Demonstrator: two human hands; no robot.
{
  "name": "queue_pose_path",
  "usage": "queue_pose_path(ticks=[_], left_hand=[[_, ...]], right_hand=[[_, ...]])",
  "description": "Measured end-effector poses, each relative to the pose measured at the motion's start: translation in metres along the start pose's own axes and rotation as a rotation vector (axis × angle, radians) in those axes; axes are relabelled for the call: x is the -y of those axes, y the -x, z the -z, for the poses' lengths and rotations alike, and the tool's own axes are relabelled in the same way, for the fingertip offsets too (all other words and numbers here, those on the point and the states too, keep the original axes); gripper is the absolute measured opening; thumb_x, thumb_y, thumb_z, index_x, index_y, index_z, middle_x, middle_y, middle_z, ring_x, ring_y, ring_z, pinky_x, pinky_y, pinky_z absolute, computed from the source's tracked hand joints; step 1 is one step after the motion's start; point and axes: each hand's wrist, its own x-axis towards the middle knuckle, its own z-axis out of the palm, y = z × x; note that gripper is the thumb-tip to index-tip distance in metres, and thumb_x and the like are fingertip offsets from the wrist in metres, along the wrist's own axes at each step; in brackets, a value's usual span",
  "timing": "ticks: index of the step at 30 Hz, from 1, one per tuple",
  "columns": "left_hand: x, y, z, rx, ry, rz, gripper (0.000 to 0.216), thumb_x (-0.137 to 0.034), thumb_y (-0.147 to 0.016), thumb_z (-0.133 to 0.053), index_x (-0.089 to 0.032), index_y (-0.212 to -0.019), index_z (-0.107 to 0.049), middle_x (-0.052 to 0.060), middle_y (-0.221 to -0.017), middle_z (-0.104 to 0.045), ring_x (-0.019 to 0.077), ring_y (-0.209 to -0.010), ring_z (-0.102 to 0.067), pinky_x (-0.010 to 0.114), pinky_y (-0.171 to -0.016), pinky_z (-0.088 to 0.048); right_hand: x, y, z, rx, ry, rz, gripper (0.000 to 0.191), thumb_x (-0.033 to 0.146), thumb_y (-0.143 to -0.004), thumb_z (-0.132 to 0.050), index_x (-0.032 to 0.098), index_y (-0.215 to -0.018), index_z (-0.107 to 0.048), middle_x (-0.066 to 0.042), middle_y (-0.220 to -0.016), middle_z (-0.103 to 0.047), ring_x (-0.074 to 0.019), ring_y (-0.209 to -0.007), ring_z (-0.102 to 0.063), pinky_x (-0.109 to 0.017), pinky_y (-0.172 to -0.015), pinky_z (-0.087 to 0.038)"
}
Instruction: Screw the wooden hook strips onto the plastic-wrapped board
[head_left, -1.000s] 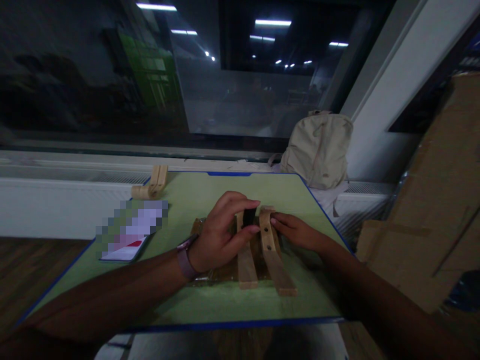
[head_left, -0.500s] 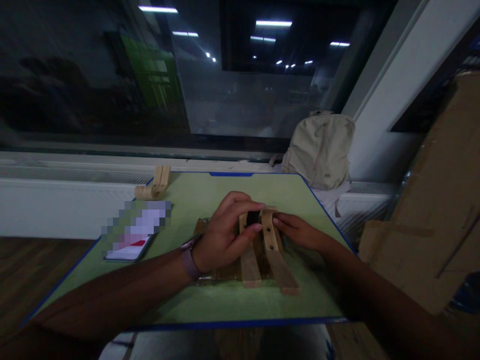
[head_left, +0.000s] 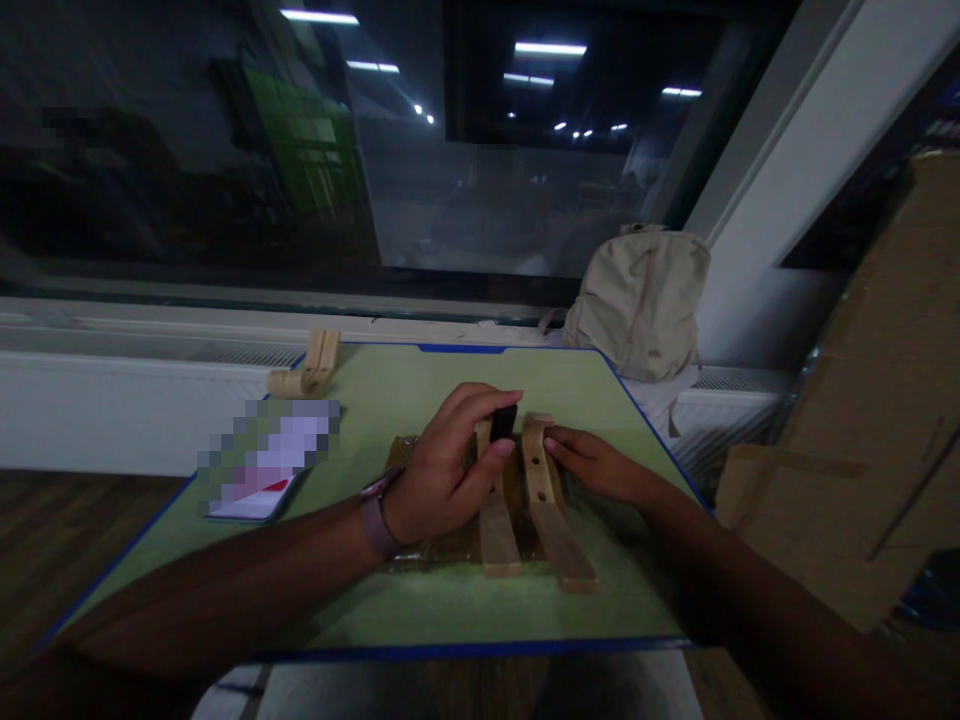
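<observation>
My left hand (head_left: 446,465) pinches a small black block (head_left: 503,424) between thumb and forefinger, tilted above the gap between two wooden pieces. The left wooden piece (head_left: 499,540) lies partly beneath this hand, its upper part hidden. My right hand (head_left: 600,465) grips the upper end of the right wooden piece (head_left: 555,530) from its outer side, with some fingers out of sight. That piece is curved at the top and has dark holes along it. Under both pieces lies a brown, tape-wrapped sheet (head_left: 450,546).
A green board table (head_left: 390,385) with blue edges carries everything. At its far left stand more curved wooden pieces (head_left: 321,362), with a phone (head_left: 259,492) nearer me. A beige backpack (head_left: 641,300) sits by the window, and cardboard (head_left: 862,430) stands at the right.
The black block has lifted and tilted in my left hand, away from the right wooden piece. The gap between the two wooden pieces shows more clearly. My right hand has barely moved.
</observation>
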Motion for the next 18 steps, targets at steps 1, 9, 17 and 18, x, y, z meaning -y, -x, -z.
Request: queue_pose_path(ticks=[1,9,17,18], left_hand=[[-0.0001,-0.0011,0.0005,-0.001,-0.009,-0.012,0.044,-0.019,-0.096,-0.058,-0.024,-0.139,-0.051,0.009,-0.118,-0.060,0.0205,-0.113,-0.058,0.036,-0.097,-0.051],[0.0027,0.0024,-0.0013,-0.005,0.064,-0.005,0.046,-0.014,-0.093,-0.060,-0.023,-0.137,-0.052,0.008,-0.113,-0.061,0.0187,-0.105,-0.059,0.033,-0.093,-0.050],[0.0020,0.0074,-0.0028,-0.017,0.107,0.104,0.040,-0.013,-0.098,-0.052,-0.023,-0.137,-0.050,0.007,-0.111,-0.060,0.0162,-0.103,-0.059,0.031,-0.095,-0.047],[0.0013,0.0075,-0.0029,-0.014,0.115,0.118,0.040,-0.013,-0.099,-0.050,-0.023,-0.138,-0.049,0.006,-0.110,-0.061,0.0158,-0.103,-0.059,0.030,-0.095,-0.046]], right_hand=[[0.0006,0.0000,0.0001,0.004,-0.007,0.004,0.059,0.069,-0.098,-0.043,0.022,-0.118,-0.073,-0.012,-0.122,-0.075,-0.0314,-0.118,-0.067,-0.054,-0.112,-0.046],[-0.0014,-0.0016,-0.0002,0.023,-0.017,0.025,0.061,0.070,-0.099,-0.040,0.022,-0.116,-0.072,-0.011,-0.118,-0.076,-0.0309,-0.115,-0.068,-0.055,-0.111,-0.047],[-0.0017,-0.0022,-0.0003,-0.001,0.038,0.033,0.066,0.073,-0.097,-0.038,0.020,-0.119,-0.072,-0.013,-0.121,-0.075,-0.0319,-0.116,-0.068,-0.054,-0.110,-0.048],[-0.0014,-0.0020,-0.0003,-0.002,0.043,0.029,0.066,0.073,-0.098,-0.039,0.020,-0.119,-0.072,-0.013,-0.120,-0.075,-0.0321,-0.116,-0.068,-0.055,-0.110,-0.048]])
